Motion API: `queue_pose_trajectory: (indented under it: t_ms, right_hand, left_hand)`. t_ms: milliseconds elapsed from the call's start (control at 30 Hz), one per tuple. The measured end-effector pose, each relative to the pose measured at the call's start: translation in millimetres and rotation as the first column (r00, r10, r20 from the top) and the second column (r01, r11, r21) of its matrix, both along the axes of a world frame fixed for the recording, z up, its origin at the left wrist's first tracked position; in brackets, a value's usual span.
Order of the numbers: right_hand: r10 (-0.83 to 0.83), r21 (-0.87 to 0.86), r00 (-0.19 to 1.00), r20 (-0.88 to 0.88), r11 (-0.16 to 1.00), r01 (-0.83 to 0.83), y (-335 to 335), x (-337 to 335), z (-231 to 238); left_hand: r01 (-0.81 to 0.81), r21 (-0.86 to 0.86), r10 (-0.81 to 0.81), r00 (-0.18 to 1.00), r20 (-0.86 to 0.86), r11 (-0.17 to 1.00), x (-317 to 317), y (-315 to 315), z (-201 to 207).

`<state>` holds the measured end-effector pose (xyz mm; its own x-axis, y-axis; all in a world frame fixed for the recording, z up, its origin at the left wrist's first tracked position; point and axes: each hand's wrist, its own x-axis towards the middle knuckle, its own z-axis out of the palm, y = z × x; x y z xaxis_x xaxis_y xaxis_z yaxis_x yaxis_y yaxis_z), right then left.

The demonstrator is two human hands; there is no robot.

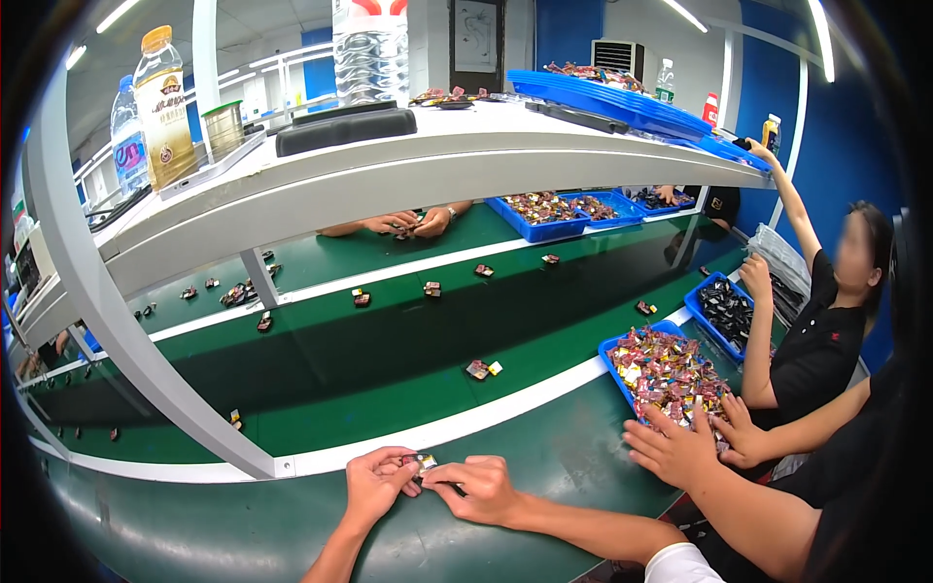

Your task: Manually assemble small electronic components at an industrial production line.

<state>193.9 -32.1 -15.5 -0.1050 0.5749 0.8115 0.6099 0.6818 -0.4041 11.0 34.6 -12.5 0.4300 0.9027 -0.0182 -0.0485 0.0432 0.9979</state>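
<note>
green worktop [573, 464] below, both hands [483, 489] pinch one small dark-and-pale part [426, 463], possibly electronic, between them.

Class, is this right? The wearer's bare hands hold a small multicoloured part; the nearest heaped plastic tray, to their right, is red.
Not quite: the head view shows the nearest heaped rectangular plastic tray is blue. The bare left hand and bare right hand do hold a small multicoloured part.
</note>
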Motion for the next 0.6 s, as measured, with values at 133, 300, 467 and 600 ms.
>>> queue_pose_trajectory:
  t_ms: [133,300,467,600]
  right_hand:
    - [0.002,0.053,0.99,-0.143,0.999,0.006,4,0,2]
    - [-0.042,-0.018,0.981,-0.187,0.999,0.04,1,5,5]
    - [-0.074,-0.081,0.979,-0.192,0.995,0.06,0,9,4]
    - [-0.058,-0.074,0.979,-0.195,0.996,0.044,1,12,1]
  left_hand:
    - [-0.176,-0.02,0.177,0.982,0.073,0.984,0,11,4]
    - [-0.454,0.12,0.453,0.891,0.042,0.883,-6,68,3]
    - [-0.45,0.573,0.713,0.577,-0.399,0.685,-32,110,8]
    - [-0.26,0.872,0.884,0.345,-0.317,0.415,-12,112,26]
